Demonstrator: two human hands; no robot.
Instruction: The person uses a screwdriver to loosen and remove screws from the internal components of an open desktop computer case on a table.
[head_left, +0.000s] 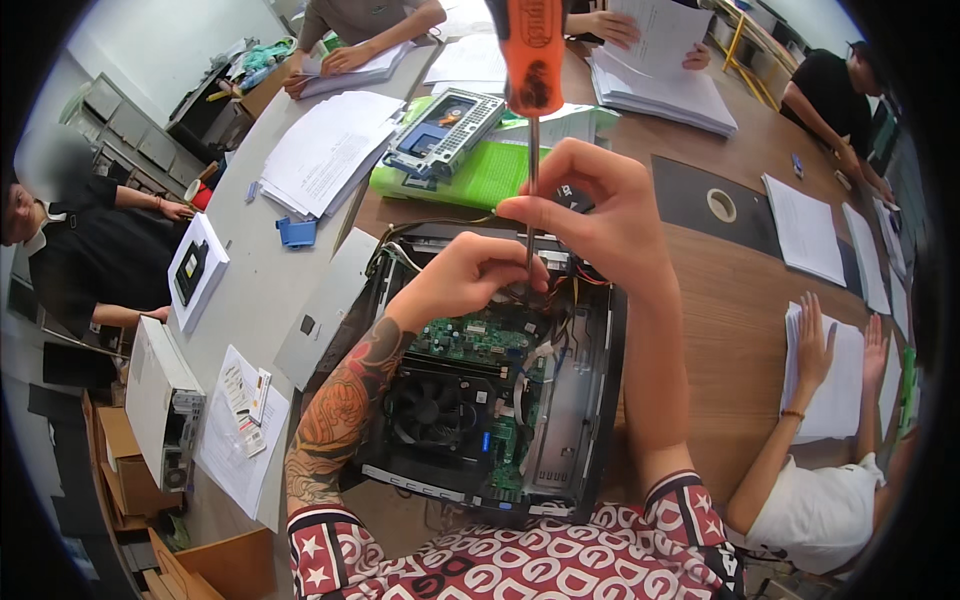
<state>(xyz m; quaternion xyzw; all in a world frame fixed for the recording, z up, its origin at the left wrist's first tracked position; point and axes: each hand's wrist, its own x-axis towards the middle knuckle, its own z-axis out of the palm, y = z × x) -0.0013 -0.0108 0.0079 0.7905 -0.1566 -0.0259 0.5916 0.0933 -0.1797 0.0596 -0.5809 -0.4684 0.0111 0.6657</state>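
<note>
An opened desktop computer case [565, 440] lies in front of me, showing a green circuit board [470, 340], a black fan [430, 405] and loose cables. A screwdriver [535, 65] with an orange and black handle stands upright over the far part of the case. Thumb and forefinger of my right hand [605, 210] pinch its metal shaft below the handle. Beside the lower shaft, my left hand [465, 278] has its fingers curled together inside the case. What those fingertips hold, if anything, is hidden. The screwdriver's tip is hard to make out among the cables.
A metal drive bracket [445, 130] rests on a green package [470, 172] beyond the case. Paper stacks [325, 150] and a tape roll [720, 205] lie on the tables. Another computer case [165, 400] stands at left. Several people sit or stand around.
</note>
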